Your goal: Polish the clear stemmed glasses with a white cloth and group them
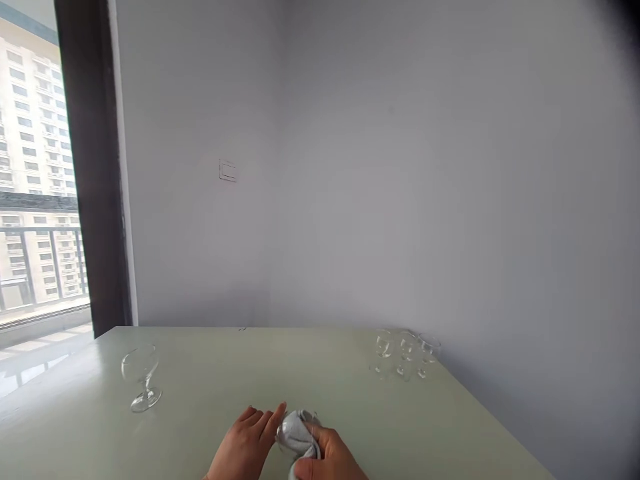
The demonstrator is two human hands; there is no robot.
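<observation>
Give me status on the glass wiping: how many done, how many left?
In hand: the right hand presses a grey cloth into a glass that the left hand steadies. One stemmed glass stands alone at the table's left; three glasses are grouped at the far right. Which set is already wiped cannot be told from this view.

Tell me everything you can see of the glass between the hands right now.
The glass is clear and mostly hidden: a pale grey cloth is stuffed into or wrapped over it. It sits low at the table's near edge. The left hand rests against its left side, and the right hand grips cloth and glass. Stem and foot cannot be seen.
</observation>
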